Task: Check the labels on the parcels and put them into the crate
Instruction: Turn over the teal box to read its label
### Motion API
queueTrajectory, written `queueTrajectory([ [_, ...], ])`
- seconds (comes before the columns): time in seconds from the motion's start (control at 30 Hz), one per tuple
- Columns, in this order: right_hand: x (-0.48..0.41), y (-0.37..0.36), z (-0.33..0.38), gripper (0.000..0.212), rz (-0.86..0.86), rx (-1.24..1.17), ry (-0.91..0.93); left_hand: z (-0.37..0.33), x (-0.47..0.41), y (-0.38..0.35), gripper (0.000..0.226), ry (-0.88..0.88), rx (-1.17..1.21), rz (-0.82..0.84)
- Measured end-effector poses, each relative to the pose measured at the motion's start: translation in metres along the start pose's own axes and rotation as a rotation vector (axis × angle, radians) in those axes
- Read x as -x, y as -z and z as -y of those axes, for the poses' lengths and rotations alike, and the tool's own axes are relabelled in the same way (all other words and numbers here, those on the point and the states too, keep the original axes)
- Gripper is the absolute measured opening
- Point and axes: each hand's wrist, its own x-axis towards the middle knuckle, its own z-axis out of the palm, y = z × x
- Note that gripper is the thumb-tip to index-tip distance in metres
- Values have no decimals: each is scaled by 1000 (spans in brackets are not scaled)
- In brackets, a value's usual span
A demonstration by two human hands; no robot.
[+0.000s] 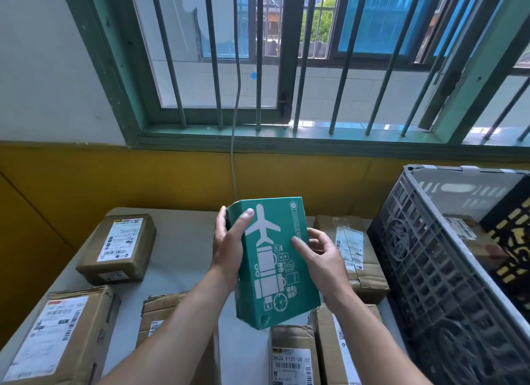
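The green box (275, 258) hides the fingertips of the left hand (229, 241) behind its far side. With the right hand (321, 255), it covers part of the far-right parcel (358, 258). The crate (430, 284) runs off the right and bottom edges, and its wall partly hides the parcel inside (470, 238). The near-left parcel (57, 336) and the middle parcel (292, 359) are cut by the bottom edge. Print on the far-left parcel (117, 247) is too small to read.

Green parcel (275, 258), white plane print.

green parcel (275, 264): lifted, tilted | brown parcels (116, 248): flat below | dark crate (430, 270): right
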Motion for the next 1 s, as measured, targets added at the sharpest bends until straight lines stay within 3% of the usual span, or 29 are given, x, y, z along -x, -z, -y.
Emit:
queueTrajectory([
  [0.17, 7, 10, 8, 42, 296, -187, -101, -2, -7, 4, 94, 36, 58, 108],
  [0.3, 7, 16, 4, 50, 406, -221, -126, -4, -9, 5, 81, 25, 56, 158],
  [0.5, 5, 19, 2, 37, 358, -304, -131, -2, -10, 6, 108, 30, 65, 113],
  [0.63, 0, 19, 1, 30, 285, -325, -161, -1, -7, 1, 112, 18, -49, 249],
  [0.73, -5, 20, 3, 38, 254, -319, -139, 4, -4, 1, 94, 47, -63, 352],
  [0.87, -7, 20, 7, 48, 225, -304, -105, 12, 0, -1, 91, 90, 31, 221],
  [1.0, -6, 21, 6, 49, 275, -350, -105, 7, -1, -1, 76, 120, 124, 190],
])
